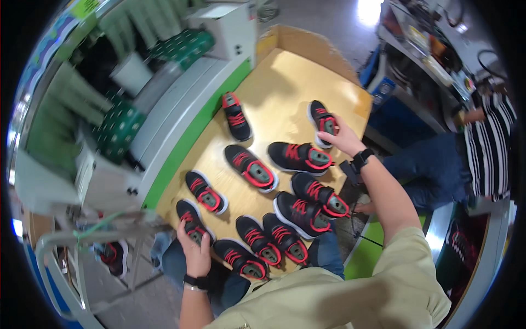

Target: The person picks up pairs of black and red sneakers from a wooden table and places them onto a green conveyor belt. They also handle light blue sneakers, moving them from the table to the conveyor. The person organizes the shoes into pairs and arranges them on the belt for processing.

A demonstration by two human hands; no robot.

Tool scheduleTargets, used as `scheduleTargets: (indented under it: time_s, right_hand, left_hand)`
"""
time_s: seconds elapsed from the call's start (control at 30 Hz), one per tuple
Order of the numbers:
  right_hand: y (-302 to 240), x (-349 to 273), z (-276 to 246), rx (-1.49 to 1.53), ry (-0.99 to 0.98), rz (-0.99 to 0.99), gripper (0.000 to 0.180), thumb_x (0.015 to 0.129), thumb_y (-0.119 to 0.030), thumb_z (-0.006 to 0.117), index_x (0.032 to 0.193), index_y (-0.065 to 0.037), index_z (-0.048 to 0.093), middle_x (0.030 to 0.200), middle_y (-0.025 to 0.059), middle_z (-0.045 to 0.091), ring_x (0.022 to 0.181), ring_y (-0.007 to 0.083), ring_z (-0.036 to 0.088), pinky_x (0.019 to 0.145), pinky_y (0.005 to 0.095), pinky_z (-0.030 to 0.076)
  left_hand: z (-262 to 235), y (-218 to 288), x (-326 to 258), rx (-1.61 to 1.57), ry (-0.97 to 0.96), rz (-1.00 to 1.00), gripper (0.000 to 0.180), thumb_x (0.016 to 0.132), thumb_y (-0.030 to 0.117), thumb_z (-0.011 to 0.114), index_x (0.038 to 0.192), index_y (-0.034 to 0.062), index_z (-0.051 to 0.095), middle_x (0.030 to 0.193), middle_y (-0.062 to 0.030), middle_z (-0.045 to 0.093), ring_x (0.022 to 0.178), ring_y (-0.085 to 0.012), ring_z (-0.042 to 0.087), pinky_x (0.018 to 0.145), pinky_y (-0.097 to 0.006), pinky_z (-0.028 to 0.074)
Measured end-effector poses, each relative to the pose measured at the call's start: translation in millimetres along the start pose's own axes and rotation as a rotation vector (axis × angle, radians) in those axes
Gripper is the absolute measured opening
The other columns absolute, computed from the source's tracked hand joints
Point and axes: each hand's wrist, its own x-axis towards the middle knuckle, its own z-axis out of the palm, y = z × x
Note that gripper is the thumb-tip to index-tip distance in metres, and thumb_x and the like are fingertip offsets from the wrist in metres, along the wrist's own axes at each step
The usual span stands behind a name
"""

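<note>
Several black sneakers with red laces, red collar linings and white soles stand on a light wooden tabletop [276, 74]. Grey-green shoe lasts fill their openings. My left hand [194, 251] grips the heel end of a sneaker [189, 215] at the table's left edge. At the far right, my right hand [346, 136] has its fingers and thumb around the heel of another sneaker [319, 114]. Between my hands lie a sneaker [249, 166] in the middle and one [293, 156] close to my right wrist. A smaller-looking sneaker [236, 116] stands farthest back.
A cardboard edge [315, 49] borders the table's far side. Along the left runs a machine with a green strip [183, 148] and green dotted rollers [183, 48]. A metal rack [82, 257] holds a shoe [114, 257]. On the right, a person in a striped shirt [487, 151] stands nearby.
</note>
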Motion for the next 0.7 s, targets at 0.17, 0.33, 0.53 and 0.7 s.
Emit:
scheduleTargets:
  time_s: [0.17,0.33,0.53,0.7]
  right_hand:
    - [-10.6,5.5,-1.5,-0.159,-0.019,-0.002,0.089,0.075,-0.026,0.086,0.147,0.001,0.041,0.125,0.0220,0.066,0.117,0.0324,0.066,0.104,0.0388,0.050]
    - [-11.8,4.1,-19.7,-0.147,-0.083,0.042,0.082,0.074,-0.021,0.085,0.143,0.000,0.047,0.126,0.0212,0.066,0.118,0.0307,0.065,0.104,0.0376,0.049]
    - [-18.5,-68.4,-12.2,-0.073,-0.112,-0.063,0.070,0.076,-0.017,0.080,0.139,-0.006,0.050,0.117,0.0189,0.069,0.111,0.0296,0.068,0.099,0.0376,0.051]
    - [-20.6,-100.0,-7.0,-0.138,-0.009,-0.048,0.067,0.077,-0.015,0.078,0.137,-0.005,0.050,0.114,0.0215,0.069,0.109,0.0348,0.069,0.096,0.0391,0.053]
  left_hand:
    - [-1.5,0.5,-1.8,0.028,0.023,-0.005,0.074,0.093,0.019,0.068,0.152,-0.0003,0.028,0.153,-0.0283,0.037,0.143,-0.0445,0.039,0.120,-0.047,0.030]
    - [-1.8,6.3,1.5,0.010,0.048,-0.016,0.074,0.092,0.020,0.069,0.151,-0.0003,0.028,0.151,-0.0286,0.038,0.140,-0.0455,0.041,0.118,-0.048,0.033]
    - [-0.4,3.0,-2.4,0.042,0.052,0.001,0.074,0.092,0.022,0.069,0.151,0.0001,0.029,0.150,-0.0282,0.041,0.138,-0.0455,0.043,0.116,-0.049,0.036]
    - [-1.9,6.1,-0.9,0.045,0.018,-0.016,0.075,0.093,0.025,0.070,0.152,-0.0008,0.030,0.152,-0.0288,0.039,0.141,-0.0449,0.040,0.118,-0.050,0.033]
